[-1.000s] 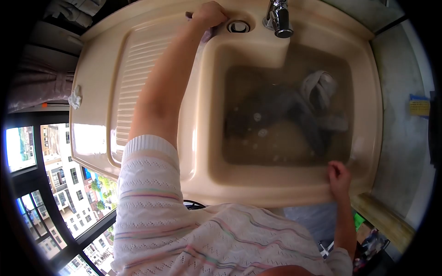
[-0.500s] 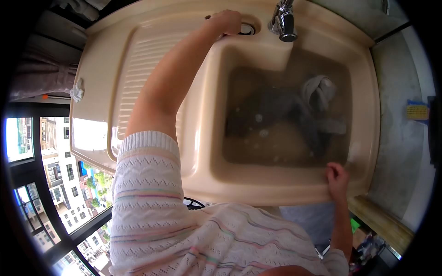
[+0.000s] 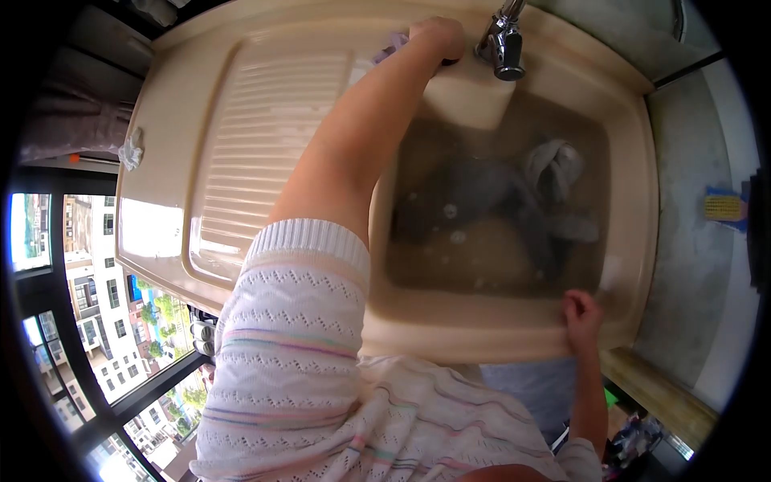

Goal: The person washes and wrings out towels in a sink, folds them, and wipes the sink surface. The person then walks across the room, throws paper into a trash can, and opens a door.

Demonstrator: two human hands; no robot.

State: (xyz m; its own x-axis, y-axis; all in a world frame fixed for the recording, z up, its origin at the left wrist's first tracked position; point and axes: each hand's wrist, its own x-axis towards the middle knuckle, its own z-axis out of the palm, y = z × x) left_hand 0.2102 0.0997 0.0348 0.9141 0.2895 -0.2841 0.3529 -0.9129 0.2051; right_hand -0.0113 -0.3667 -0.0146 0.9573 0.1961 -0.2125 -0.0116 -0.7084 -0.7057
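At the back ledge of the beige sink (image 3: 450,317), my left hand (image 3: 438,38) reaches over a recess left of the faucet (image 3: 503,50). Its fingers curl downward, mostly hidden under the back of the hand. Part of a dark object shows beneath it, and what the fingers hold is hidden. Just left of the wrist lies a small purple item (image 3: 391,46), partly covered. My right hand (image 3: 582,316) rests on the front rim near the right corner, fingers loosely curled with nothing visible in them. Dark cloth (image 3: 490,189) and a grey cloth (image 3: 554,167) soak in the murky water.
A ribbed washboard (image 3: 265,145) is molded into the left side of the counter. A crumpled white scrap (image 3: 131,149) lies at its left edge. A yellow and blue sponge (image 3: 725,207) is by the right wall. Windows are at left.
My left hand has moved right along the back ledge, toward the faucet, uncovering the purple item and covering the round fitting. The right hand stays on the front rim.
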